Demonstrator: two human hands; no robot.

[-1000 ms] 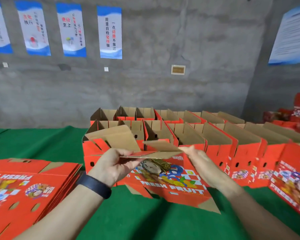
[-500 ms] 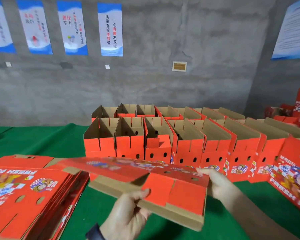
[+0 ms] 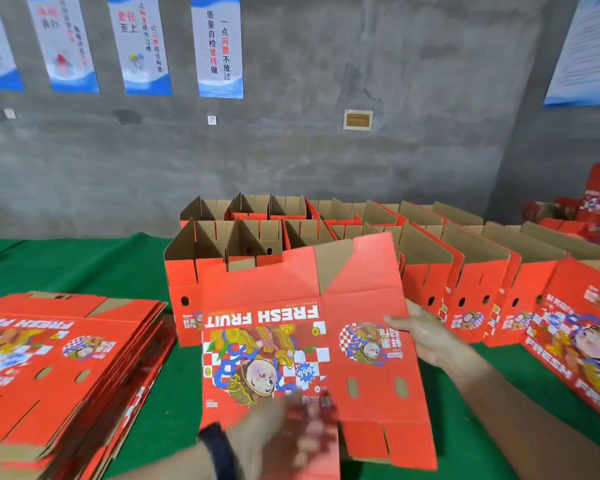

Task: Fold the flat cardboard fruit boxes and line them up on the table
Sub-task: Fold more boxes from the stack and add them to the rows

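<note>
Flat fruit box [image 3: 302, 341] stands upright over the green table [image 3: 84, 265], print inverted, in front of the folded boxes [image 3: 471, 289]. Right hand [image 3: 426, 336] pinches its right edge. Left hand [image 3: 281, 438] is at the lower edge, blurred; grip cannot be determined.

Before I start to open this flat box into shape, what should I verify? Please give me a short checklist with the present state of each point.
1. Right hand grips the flat box at its right edge: ok.
2. Left hand holds the lower edge: cannot tell, blurred.
3. Print upright: not ok, FRESH FRUIT reads upside down.
4. Stack of flat boxes apart from it: ok.
5. Bare green table left of the folded boxes: ok.
</note>
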